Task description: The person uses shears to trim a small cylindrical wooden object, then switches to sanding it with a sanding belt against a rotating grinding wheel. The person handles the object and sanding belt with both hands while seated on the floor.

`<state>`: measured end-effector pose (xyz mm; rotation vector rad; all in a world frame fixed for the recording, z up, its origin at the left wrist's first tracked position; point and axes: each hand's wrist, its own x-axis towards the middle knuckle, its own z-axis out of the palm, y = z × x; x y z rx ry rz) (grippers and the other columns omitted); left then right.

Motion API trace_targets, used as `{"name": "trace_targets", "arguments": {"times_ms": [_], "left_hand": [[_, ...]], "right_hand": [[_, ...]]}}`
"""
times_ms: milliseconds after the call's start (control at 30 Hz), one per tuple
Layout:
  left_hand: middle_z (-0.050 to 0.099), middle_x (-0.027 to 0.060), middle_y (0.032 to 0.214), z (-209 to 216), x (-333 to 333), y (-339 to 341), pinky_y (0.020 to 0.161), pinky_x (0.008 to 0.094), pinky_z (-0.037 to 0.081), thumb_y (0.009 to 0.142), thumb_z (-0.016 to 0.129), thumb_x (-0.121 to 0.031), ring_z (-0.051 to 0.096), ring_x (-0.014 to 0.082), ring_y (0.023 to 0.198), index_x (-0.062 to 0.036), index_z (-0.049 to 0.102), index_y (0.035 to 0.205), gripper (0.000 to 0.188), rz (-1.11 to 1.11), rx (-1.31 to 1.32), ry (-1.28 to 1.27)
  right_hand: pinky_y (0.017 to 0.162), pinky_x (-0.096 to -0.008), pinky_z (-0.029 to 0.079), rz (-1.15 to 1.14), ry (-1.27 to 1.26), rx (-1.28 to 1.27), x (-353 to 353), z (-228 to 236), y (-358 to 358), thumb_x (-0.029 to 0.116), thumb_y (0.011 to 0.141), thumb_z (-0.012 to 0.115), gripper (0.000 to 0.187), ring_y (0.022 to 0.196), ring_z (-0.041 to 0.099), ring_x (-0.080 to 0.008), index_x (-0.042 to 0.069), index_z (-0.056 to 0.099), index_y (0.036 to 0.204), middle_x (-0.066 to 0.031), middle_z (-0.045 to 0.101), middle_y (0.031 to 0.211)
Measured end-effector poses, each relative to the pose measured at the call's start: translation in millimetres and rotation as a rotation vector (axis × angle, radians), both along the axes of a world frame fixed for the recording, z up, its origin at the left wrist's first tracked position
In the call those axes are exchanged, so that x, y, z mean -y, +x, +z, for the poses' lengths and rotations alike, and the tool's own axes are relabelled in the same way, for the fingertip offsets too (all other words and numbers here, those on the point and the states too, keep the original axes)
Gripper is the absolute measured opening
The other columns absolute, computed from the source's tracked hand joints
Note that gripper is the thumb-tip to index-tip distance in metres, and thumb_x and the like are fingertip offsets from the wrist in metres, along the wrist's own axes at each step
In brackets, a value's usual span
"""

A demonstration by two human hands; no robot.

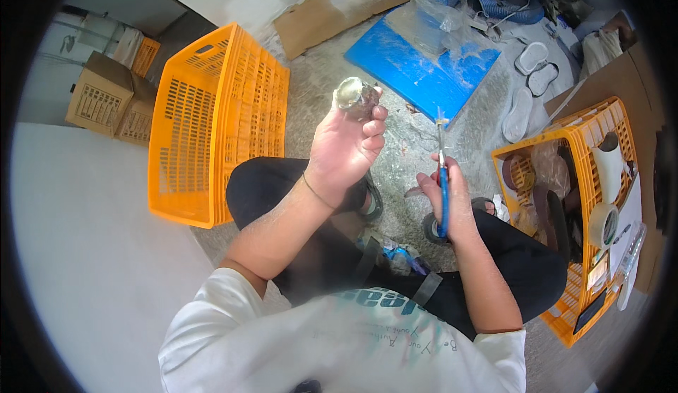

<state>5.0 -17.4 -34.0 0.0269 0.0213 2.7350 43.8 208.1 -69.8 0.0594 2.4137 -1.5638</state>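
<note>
My left hand (346, 135) is raised in front of me, its fingers wrapped round a small round cup (351, 93) with a pale, shiny top and a dark, stained side. Whether the cup contains anything, I cannot tell. To the right and lower, my right hand (455, 199) grips a slim brush (443, 188) with a blue handle, a silvery neck and a pale tip. The brush points away from me, its tip just off the near corner of a blue board (417, 68). Cup and brush are apart.
On the left stands a tall orange crate (222, 121), with cardboard boxes (102, 96) behind it. Another orange crate (575, 139) at right bears a tape roll (604, 223). White shoe-shaped pieces (519, 114) lie on the dusty floor near flattened cardboard (332, 13).
</note>
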Motion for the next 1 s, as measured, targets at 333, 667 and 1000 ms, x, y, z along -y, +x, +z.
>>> {"name": "trace_targets", "arguments": {"times_ms": [333,667,1000], "left_hand": [[0.057,0.0143,0.125,25.6,-0.9,-2.7,0.085,0.0311,0.050,0.099,0.056,-0.022,0.059,0.0205,0.102,0.0007,0.040,0.145,0.054,0.161,-0.109,-0.425],[0.059,0.0053,0.119,69.0,11.1,-43.4,0.091,0.0267,0.048,0.073,0.086,-0.008,0.058,0.0144,0.102,-0.0052,0.060,0.125,0.059,0.533,-0.731,-2.039],[0.063,0.0062,0.114,44.9,30.5,-106.2,0.090,0.0290,0.049,0.071,0.087,-0.015,0.061,0.0170,0.104,-0.0069,0.063,0.115,0.052,0.269,-0.516,-2.059]], "right_hand": [[0.098,-0.0467,0.049,0.327,0.914,0.327,-19.1,-155.6,-37.4,0.035,0.085,0.065,0.062,0.116,0.059,-0.0443,-0.001,0.047,0.132,-0.0300,0.059,0.122],[0.095,-0.0462,0.050,0.071,0.779,0.263,-16.3,-298.7,-116.6,0.019,0.095,0.049,0.038,0.111,0.064,-0.0396,-0.003,0.050,0.126,-0.0259,0.068,0.111],[0.084,-0.0388,0.058,0.182,-0.491,0.284,70.8,-165.0,-189.5,0.032,0.098,0.059,0.048,0.094,0.070,-0.0265,-0.004,0.054,0.130,-0.0193,0.067,0.115]]}}
